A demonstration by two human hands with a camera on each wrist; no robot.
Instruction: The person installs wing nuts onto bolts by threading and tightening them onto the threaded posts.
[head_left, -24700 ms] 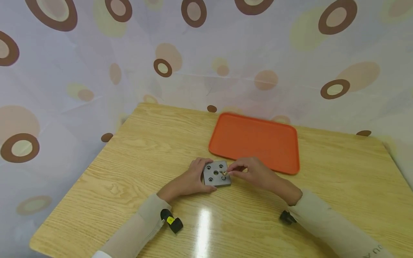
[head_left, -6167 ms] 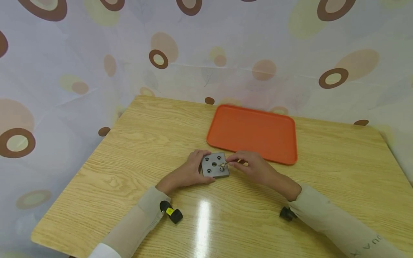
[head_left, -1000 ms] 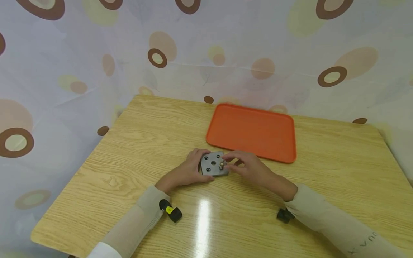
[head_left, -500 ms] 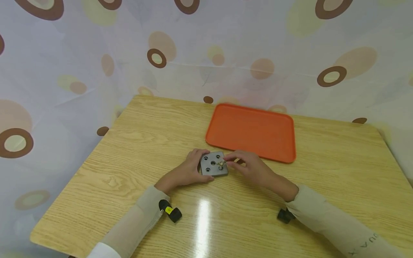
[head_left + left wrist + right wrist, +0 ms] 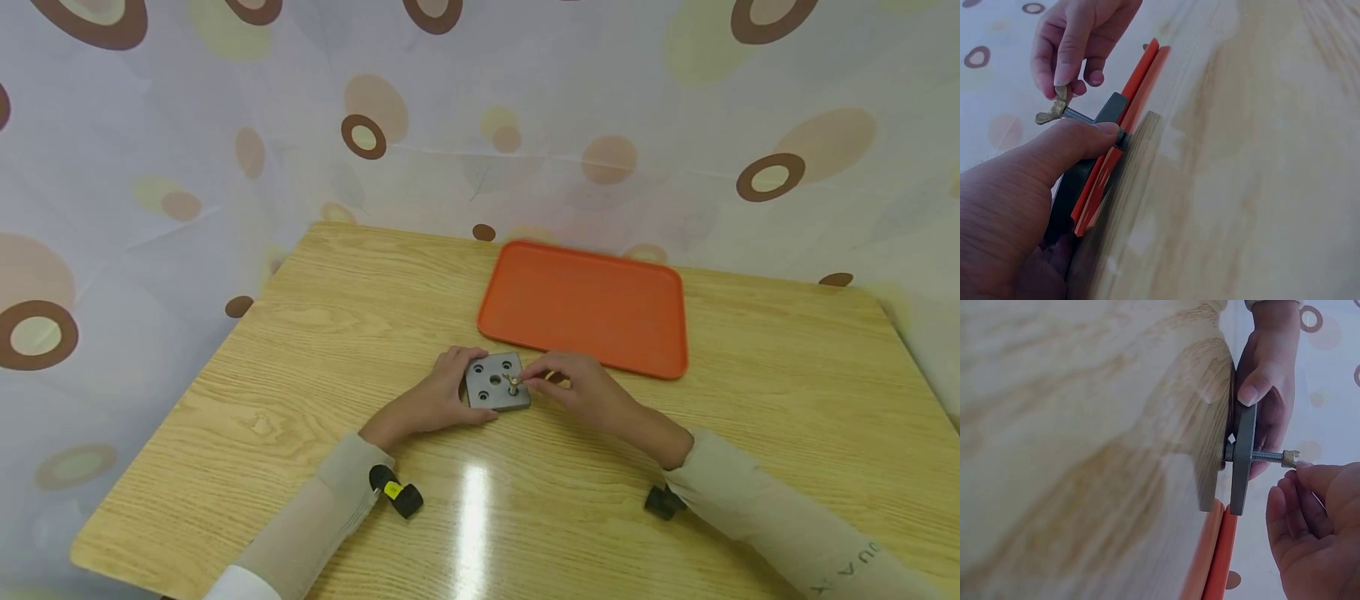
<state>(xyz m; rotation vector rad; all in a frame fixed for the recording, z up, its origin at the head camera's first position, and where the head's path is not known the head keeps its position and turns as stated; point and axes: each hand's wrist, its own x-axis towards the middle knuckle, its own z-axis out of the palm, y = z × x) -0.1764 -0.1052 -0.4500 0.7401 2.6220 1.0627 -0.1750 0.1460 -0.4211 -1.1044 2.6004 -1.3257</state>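
A square grey metal plate (image 5: 501,402) with several holes lies in my left hand (image 5: 435,402), thumb on its near edge and fingers at the far left. Through the corner hole nearest my right hand (image 5: 588,396) stands a threaded bolt (image 5: 1265,456), upright from the plate. A brass wing nut (image 5: 1054,111) sits at the bolt's outer end, well above the plate. My right thumb and forefinger pinch one wing of it. In the right wrist view, a short end of the bolt shows below the plate, and a gap separates plate and table.
An orange tray (image 5: 585,308) lies just behind the plate and the right hand on the wooden table (image 5: 337,333). Patterned cloth (image 5: 480,108) hangs behind and at the left. A dark wrist camera (image 5: 397,493) is strapped to the left sleeve.
One second ago the right fingertips were spread around the wing nut; now they pinch a wing, and the wings point another way. The left hand and plate have stayed in place.
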